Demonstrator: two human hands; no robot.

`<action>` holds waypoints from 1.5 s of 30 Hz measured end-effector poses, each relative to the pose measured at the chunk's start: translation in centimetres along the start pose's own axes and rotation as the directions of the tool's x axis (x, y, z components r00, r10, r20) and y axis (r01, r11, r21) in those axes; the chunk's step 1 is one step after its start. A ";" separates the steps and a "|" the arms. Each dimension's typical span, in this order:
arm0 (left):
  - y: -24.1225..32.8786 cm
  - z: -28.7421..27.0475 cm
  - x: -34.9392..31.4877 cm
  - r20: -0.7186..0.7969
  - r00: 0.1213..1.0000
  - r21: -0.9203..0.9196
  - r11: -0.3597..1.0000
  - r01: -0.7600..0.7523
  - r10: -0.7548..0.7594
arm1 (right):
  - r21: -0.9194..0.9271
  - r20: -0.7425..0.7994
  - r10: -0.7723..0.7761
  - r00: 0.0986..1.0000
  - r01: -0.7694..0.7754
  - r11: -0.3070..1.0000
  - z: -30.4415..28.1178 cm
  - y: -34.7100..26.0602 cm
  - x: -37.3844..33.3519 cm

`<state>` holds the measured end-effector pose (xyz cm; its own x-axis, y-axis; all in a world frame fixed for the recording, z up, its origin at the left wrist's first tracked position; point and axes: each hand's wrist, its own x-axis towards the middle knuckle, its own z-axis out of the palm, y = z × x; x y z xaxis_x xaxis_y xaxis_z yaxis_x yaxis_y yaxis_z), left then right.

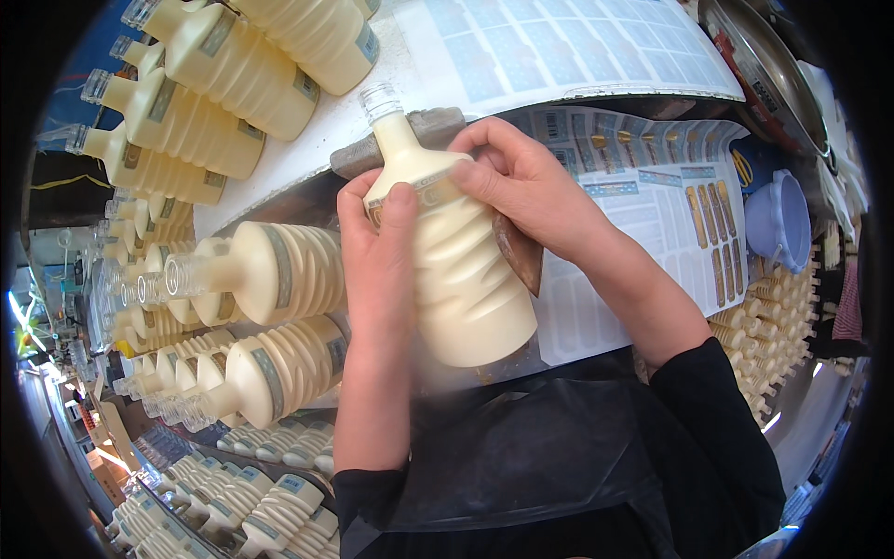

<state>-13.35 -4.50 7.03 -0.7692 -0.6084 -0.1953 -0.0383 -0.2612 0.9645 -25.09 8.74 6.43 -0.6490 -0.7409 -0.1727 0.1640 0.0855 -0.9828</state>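
Observation:
A cream bottle (466, 289) with spiral ridges and a clear threaded neck lies tilted in front of me, its neck pointing away. My left hand (377, 214) grips its left shoulder, thumb on the front beside a small brown-gold emblem. A narrow grey-gold label strip (430, 191) runs across the shoulder. With thumb and fingers, my right hand (512, 177) pinches at the strip's right end. Under that hand a brown wedge-shaped piece (520, 253) rests against the bottle; whether I hold it is unclear. Behind the neck sits a grey padded block (400, 142).
Similar bottles (284, 270) crowd the left side, the far left and the lower left. Label sheets (643, 252) hang at the right, with another sheet (559, 56) at the back. A lavender bucket (780, 219) and a metal pan (768, 65) are far right, above more bottles.

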 end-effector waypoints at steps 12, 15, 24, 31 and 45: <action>-0.1 0.0 0.2 -0.007 1.000 -0.020 1.000 0.024 -0.024 | 0.193 -0.116 -0.029 0.993 0.051 0.980 -2.5 -0.1 0.2; -0.1 -0.1 0.1 -0.010 0.999 -0.001 0.999 0.036 -0.036 | 0.204 -0.227 -0.039 0.973 0.086 0.975 -1.2 -2.0 -1.1; -0.4 -1.1 0.2 0.115 0.993 -0.223 0.973 0.066 -0.041 | -0.787 0.229 -0.877 0.423 0.611 0.089 0.3 -1.0 -3.4; 0.7 -1.7 -0.6 0.127 0.987 -0.326 0.936 0.137 -0.100 | -0.352 -0.213 -0.334 0.918 0.246 0.903 0.3 -2.9 -2.5; -1.2 -2.4 0.1 0.058 0.998 -0.314 0.948 0.039 -0.022 | -0.192 -0.127 -0.013 0.992 -0.012 0.981 1.2 -0.5 -0.8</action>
<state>-11.84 -6.02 5.47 -0.8041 -0.5579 -0.2054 0.1343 -0.5070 0.8514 -23.73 8.48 7.15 -0.7403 -0.6511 -0.1674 0.0266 0.2205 -0.9750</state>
